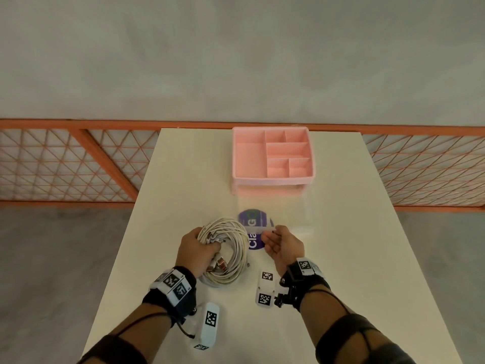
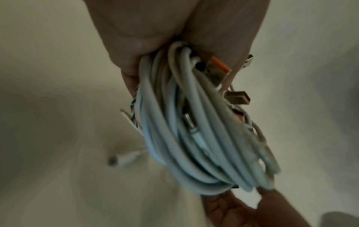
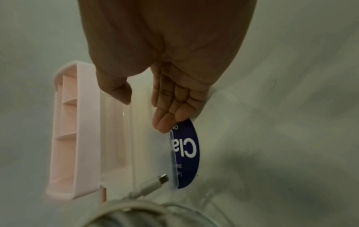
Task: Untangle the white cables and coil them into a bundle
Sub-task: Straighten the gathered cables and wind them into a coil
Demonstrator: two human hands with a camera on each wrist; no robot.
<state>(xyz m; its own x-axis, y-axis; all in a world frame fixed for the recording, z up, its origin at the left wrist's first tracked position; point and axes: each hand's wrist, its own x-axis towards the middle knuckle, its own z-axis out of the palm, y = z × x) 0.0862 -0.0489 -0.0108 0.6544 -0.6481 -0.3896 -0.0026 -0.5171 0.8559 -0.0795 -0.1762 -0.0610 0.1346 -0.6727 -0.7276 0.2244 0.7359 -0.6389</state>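
Observation:
A coil of white cables (image 1: 231, 248) hangs over the near middle of the table, with several orange and metal USB plugs (image 1: 219, 266) sticking out. My left hand (image 1: 196, 252) grips one side of the coil; in the left wrist view the cable coil (image 2: 194, 130) runs down from its curled fingers (image 2: 132, 61). My right hand (image 1: 282, 244) is just right of the coil, apart from it, palm up with relaxed fingers (image 3: 170, 107) and holding nothing. A loose plug end (image 3: 162, 179) lies near the coil's edge.
A pink compartment organizer (image 1: 273, 155) stands at the far middle of the cream table (image 1: 354, 245). A round purple sticker (image 1: 256, 227) under a clear lid lies between the organizer and my hands. Orange lattice fencing (image 1: 65, 164) runs behind the table.

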